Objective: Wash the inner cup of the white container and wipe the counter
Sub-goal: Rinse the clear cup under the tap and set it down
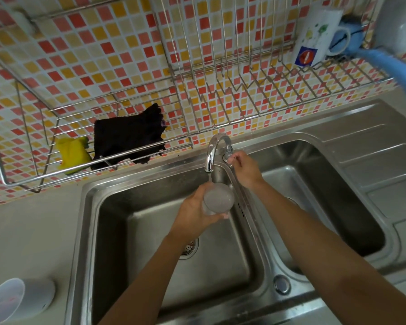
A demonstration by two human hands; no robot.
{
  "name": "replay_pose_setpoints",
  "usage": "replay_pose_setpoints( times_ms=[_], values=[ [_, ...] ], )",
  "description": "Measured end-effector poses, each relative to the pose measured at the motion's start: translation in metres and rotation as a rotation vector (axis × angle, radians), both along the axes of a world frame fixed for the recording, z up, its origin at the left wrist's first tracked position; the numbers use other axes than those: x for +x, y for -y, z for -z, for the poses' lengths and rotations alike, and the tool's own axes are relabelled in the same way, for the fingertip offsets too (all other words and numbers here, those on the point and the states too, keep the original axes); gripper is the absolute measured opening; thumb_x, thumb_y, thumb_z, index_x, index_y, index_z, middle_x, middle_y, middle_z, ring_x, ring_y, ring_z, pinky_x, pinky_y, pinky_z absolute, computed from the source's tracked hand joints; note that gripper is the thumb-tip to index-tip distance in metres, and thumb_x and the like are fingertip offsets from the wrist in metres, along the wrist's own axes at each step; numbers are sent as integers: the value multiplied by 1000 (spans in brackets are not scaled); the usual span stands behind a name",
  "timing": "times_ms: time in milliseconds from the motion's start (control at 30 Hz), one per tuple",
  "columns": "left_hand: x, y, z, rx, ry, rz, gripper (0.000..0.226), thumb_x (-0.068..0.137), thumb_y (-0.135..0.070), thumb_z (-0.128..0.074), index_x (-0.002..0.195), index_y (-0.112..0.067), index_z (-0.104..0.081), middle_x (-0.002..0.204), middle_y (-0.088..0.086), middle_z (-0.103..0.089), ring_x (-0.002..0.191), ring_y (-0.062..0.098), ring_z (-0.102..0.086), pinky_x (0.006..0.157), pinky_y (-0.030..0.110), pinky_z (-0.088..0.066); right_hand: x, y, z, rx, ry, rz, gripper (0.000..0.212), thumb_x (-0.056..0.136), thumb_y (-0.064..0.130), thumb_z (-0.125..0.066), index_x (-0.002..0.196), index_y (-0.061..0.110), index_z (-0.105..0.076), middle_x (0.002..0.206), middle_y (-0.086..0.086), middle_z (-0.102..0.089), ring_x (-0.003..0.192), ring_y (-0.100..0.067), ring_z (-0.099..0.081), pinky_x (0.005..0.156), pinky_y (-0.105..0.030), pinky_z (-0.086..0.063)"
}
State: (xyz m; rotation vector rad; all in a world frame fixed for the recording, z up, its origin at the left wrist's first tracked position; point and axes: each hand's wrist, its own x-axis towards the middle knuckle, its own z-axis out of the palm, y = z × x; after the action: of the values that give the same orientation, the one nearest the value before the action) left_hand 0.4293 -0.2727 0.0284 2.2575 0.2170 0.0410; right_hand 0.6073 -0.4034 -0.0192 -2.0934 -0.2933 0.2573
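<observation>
My left hand [196, 211] grips a clear inner cup [218, 198] over the left basin of the steel sink [89, 207], its mouth right under the spout of the curved chrome tap [215, 148]. Water fills the cup. My right hand [245, 168] reaches behind the tap and pinches its small handle [230, 151]. The white container [21, 299] lies on its side on the grey counter [28, 242] at the lower left, away from both hands.
A wire rack on the tiled wall holds a black cloth [127, 137] and a yellow sponge [73, 153]. A higher dish rack [244, 78] carries a white mug [317, 36] and a blue brush [384, 64]. The right basin [338, 184] and draining board lie beyond my right arm.
</observation>
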Motion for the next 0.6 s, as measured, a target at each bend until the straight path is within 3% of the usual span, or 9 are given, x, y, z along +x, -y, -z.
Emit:
replay_pose_setpoints(
  times_ms=[100, 167, 333, 467, 600],
  values=[
    [3, 0, -4, -18, 19, -46, 80, 65, -38, -87, 131, -29, -43, 117, -14, -56, 103, 4, -53, 76, -5, -35, -3, -1, -1, 21, 2, 46, 19, 98, 24, -50, 104, 10, -60, 94, 4, -61, 86, -12, -54, 74, -20, -34],
    [4, -2, -6, 10, 25, -32, 80, 66, -38, -87, 132, -27, -43, 115, -14, -54, 102, 3, -52, 74, -6, -35, -4, -3, -1, 28, 0, 70, 20, 98, 25, -50, 103, 9, -60, 94, 3, -61, 86, -14, -54, 75, -23, -35],
    [-2, -9, -10, 8, 101, -149, 77, 64, -42, -87, 128, -26, -47, 116, -5, -60, 101, 11, -58, 82, 20, -50, -10, -7, -6, -33, -50, 87, 23, 101, 27, -43, 105, 10, -58, 100, -3, -61, 87, -16, -52, 75, -24, -34],
    [-20, -17, -10, 95, 159, -193, 79, 61, -42, -87, 126, -23, -47, 119, -8, -51, 104, 5, -48, 80, 8, -36, -25, -3, -14, -73, 4, 119, 28, 103, 28, -34, 112, 12, -56, 105, -13, -64, 88, -24, -56, 74, -27, -36],
    [-44, -32, -4, 259, 122, -174, 81, 60, -37, -87, 128, -17, -46, 121, 0, -49, 106, 16, -52, 90, 29, -46, -68, 11, -17, -58, 45, 118, 28, 102, 29, -36, 118, 13, -53, 98, -11, -64, 85, -25, -58, 75, -32, -42]
  ],
)
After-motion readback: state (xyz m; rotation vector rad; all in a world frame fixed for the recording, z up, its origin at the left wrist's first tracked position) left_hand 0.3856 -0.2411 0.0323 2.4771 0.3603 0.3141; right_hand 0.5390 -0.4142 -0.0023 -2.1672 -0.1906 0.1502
